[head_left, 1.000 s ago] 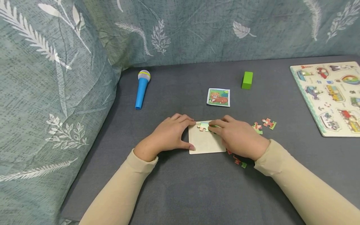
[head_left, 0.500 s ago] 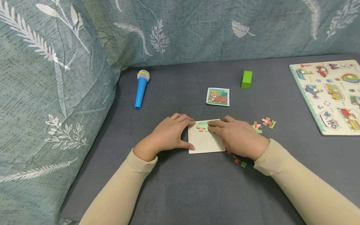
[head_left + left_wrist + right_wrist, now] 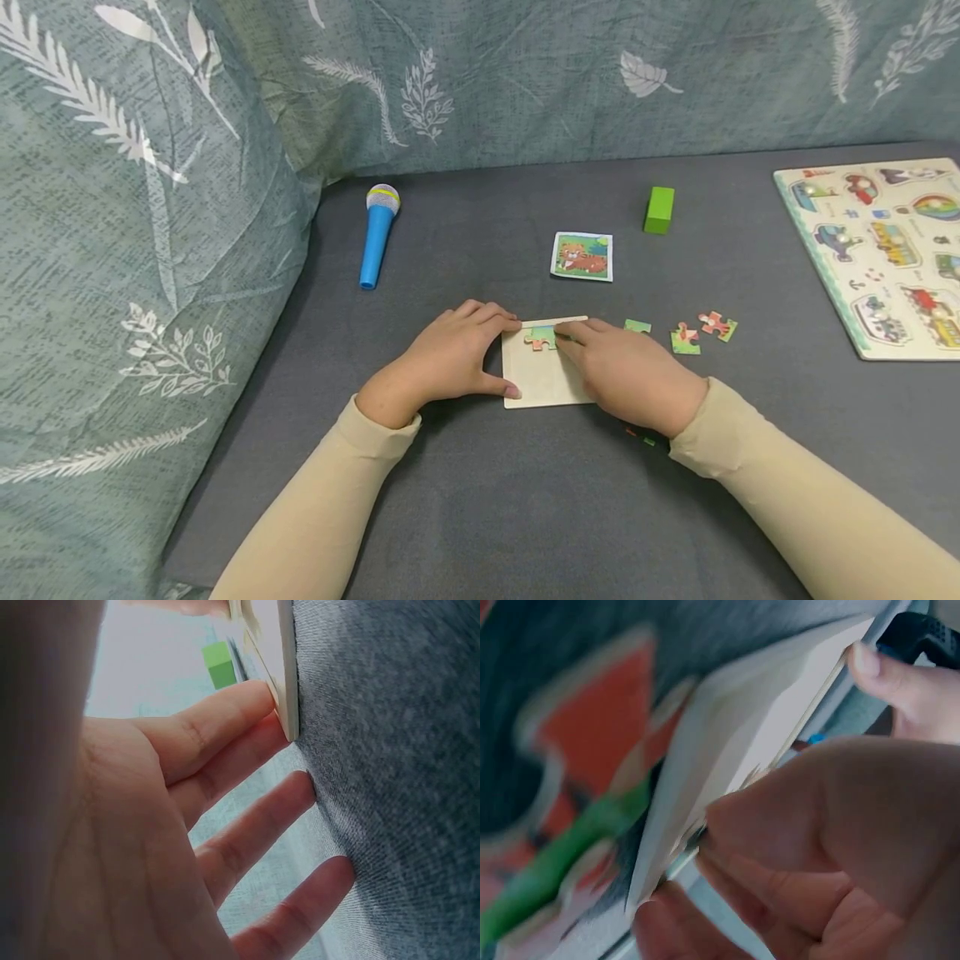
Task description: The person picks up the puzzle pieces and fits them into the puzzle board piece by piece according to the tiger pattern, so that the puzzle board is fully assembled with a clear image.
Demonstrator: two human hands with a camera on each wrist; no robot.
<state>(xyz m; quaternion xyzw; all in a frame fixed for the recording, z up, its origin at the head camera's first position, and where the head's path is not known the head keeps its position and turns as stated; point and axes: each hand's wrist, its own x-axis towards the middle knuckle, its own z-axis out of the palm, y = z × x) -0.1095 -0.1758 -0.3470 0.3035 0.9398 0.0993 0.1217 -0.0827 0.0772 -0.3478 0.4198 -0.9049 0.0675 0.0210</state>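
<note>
A small pale wooden puzzle board lies flat on the table. My left hand holds its left side, thumb at the near corner and fingertips at the far one. In the left wrist view, the index and middle fingertips touch the board's edge. One red-and-green jigsaw piece lies near the board's far edge. My right hand is over the right part, pinching a puzzle piece between thumb and fingers, mostly hidden by them. Loose puzzle pieces lie right of that hand, others partly under it.
Behind the board lies a tiger picture card, with a green block farther back. A blue toy microphone is at the back left. A large picture board takes up the right. Patterned cloth borders the table's back and left.
My right hand has shifted slightly and turned, uncovering a green puzzle piece behind it and covering more of the near loose pieces. The left hand and the board stay put.
</note>
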